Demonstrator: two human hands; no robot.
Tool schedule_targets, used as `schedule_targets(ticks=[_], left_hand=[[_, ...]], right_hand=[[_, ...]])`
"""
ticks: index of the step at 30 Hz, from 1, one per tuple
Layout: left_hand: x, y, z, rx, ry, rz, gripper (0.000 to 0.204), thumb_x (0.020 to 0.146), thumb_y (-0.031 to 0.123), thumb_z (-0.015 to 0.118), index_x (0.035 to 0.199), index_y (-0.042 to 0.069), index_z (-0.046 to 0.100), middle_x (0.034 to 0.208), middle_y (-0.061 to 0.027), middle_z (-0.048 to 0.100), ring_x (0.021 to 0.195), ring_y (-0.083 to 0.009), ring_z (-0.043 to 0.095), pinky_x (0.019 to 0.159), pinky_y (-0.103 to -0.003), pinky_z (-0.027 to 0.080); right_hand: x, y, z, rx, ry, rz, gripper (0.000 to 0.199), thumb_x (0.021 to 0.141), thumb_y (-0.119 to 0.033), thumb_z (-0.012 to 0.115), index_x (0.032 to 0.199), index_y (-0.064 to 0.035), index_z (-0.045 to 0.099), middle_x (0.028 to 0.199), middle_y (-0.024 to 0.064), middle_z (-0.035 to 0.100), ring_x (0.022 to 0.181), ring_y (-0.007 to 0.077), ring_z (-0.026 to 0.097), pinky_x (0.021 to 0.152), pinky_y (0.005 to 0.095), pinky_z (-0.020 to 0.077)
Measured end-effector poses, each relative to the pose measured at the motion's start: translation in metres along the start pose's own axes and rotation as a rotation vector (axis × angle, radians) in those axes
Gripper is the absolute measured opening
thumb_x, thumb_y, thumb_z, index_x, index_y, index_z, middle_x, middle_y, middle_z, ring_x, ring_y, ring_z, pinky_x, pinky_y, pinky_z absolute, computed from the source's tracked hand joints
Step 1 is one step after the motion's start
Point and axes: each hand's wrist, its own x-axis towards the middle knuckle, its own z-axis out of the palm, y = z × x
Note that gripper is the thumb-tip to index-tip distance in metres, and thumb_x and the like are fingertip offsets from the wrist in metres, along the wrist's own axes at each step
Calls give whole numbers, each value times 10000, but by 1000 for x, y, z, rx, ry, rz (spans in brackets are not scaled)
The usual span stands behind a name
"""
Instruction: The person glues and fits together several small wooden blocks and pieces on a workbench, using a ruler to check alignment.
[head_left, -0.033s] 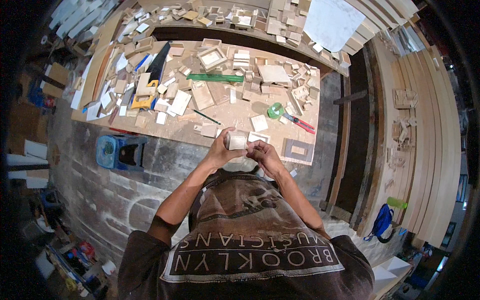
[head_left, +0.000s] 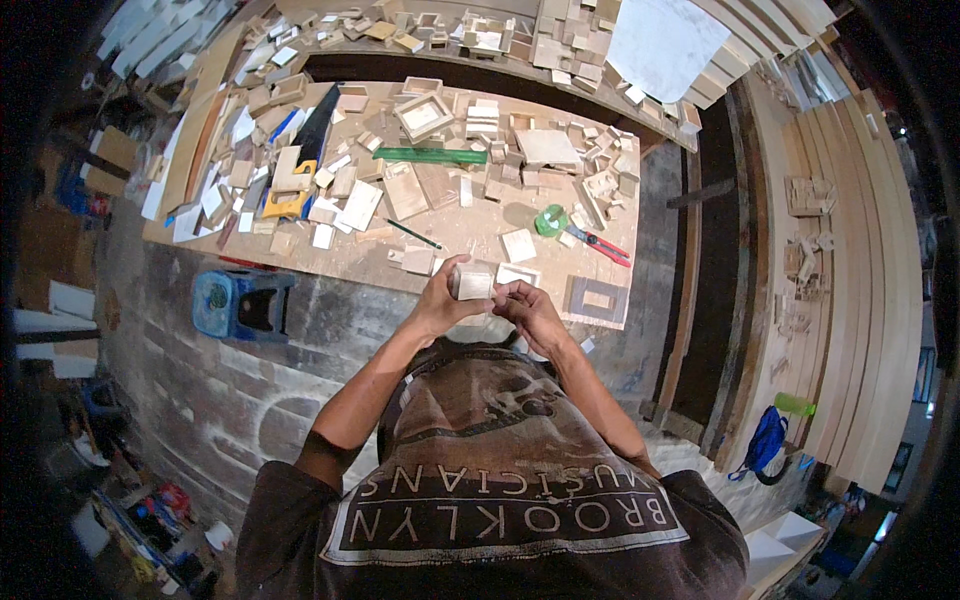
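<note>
Just in front of my body, near the workbench's front edge, a small pale wooden box-like piece (head_left: 473, 286) is held up. My left hand (head_left: 440, 303) grips it from the left, thumb and fingers around its side. At its right edge my right hand (head_left: 530, 315) is closed in a pinch; its fingertips touch the piece, and whether they hold something smaller is hidden. Just beyond my hands lie a small open wooden frame (head_left: 517, 275) and a square wooden block (head_left: 518, 245). A dark green pencil (head_left: 413, 233) rests farther left.
The workbench (head_left: 340, 270) carries many wooden offcuts, a handsaw with yellow handle (head_left: 290, 203), a green ruler (head_left: 430, 156), a green tape roll (head_left: 550, 221) and red-handled pliers (head_left: 608, 248). A blue stool (head_left: 222, 303) stands at left. Long planks (head_left: 860, 270) line the right side.
</note>
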Motion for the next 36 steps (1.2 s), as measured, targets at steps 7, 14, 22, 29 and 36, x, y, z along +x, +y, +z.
schedule_targets(ticks=[7, 14, 22, 29, 36], left_hand=[[-3, 5, 1, -18, -60, 6, 874, 738, 102, 901, 1453, 14, 406, 1223, -92, 634, 1103, -194, 630, 971, -343, 504], [0, 10, 1, -81, -85, -7, 756, 729, 135, 920, 1349, 20, 505, 1192, -88, 656, 1097, -176, 641, 962, -327, 518], [1, 8, 1, -72, -49, 8, 772, 710, 228, 936, 1325, 18, 519, 1173, -88, 654, 1075, -179, 639, 941, -328, 515], [8, -9, -6, 231, 16, 168, 701, 744, 157, 903, 1309, 43, 505, 1151, -82, 652, 1083, -178, 620, 944, -338, 498], [31, 19, -8, 667, 105, 296, 722, 720, 173, 903, 1307, 75, 496, 1101, -189, 675, 1031, -306, 673, 882, -404, 533]], right_hand=[[-2, -9, 7, 57, 76, -69, 195, 961, -65, 686, 1132, -6, 613, 1135, 101, 676, 1012, 158, 641, 912, 308, 532], [4, 0, 2, 50, 58, -94, 188, 952, -44, 697, 1123, -15, 624, 1155, 89, 688, 999, 155, 651, 907, 300, 538], [1, -3, 6, 38, 49, -127, 186, 929, -15, 717, 1098, -7, 638, 1174, 93, 687, 1054, 165, 652, 936, 307, 538], [2, -7, -8, -7, 114, -93, 233, 917, -49, 739, 1120, -2, 635, 1094, 86, 701, 992, 167, 673, 902, 299, 553], [-9, -23, -33, 64, 219, -181, 221, 928, -31, 713, 1131, -16, 629, 1069, 71, 698, 928, 130, 675, 859, 260, 565]])
